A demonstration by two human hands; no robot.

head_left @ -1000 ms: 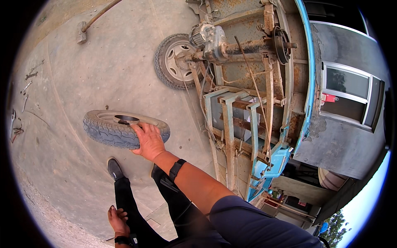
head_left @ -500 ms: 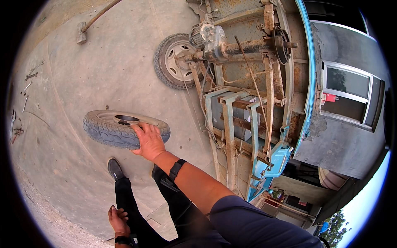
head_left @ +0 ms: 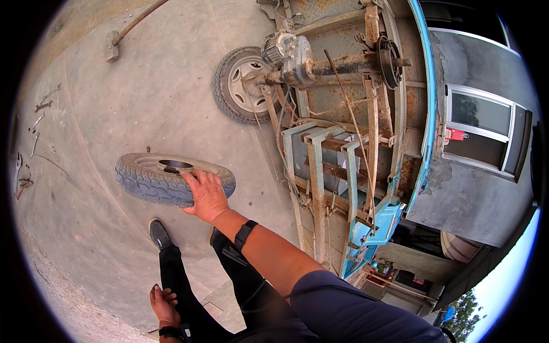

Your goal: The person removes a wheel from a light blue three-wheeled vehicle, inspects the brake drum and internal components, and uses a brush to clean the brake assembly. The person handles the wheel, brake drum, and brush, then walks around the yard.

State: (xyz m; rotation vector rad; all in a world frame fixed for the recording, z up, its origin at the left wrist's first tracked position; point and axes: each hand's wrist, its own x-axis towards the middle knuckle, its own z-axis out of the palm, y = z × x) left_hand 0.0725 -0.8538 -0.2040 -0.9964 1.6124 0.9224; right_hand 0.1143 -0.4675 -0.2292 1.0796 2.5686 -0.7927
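A wheel with a worn black tyre (head_left: 151, 186) and a dusty, pale rim stands tilted on the concrete in front of my feet. My right hand (head_left: 207, 197) is closed over the near right side of it, thumb and fingers across the tyre's edge toward the rim. A dark round hole shows at the wheel's centre. Beside my left leg hangs my left hand (head_left: 164, 304), its fingers loosely curled and apart, with nothing visible in it.
A blue, rusty vehicle lies tipped on its side at the right, its axle (head_left: 337, 66) exposed and a second wheel (head_left: 243, 86) at the ground. A long-handled hammer (head_left: 112, 47) lies at the far left. Several wrenches (head_left: 18, 171) lie along the left. Behind the vehicle is a grey wall (head_left: 474, 200).
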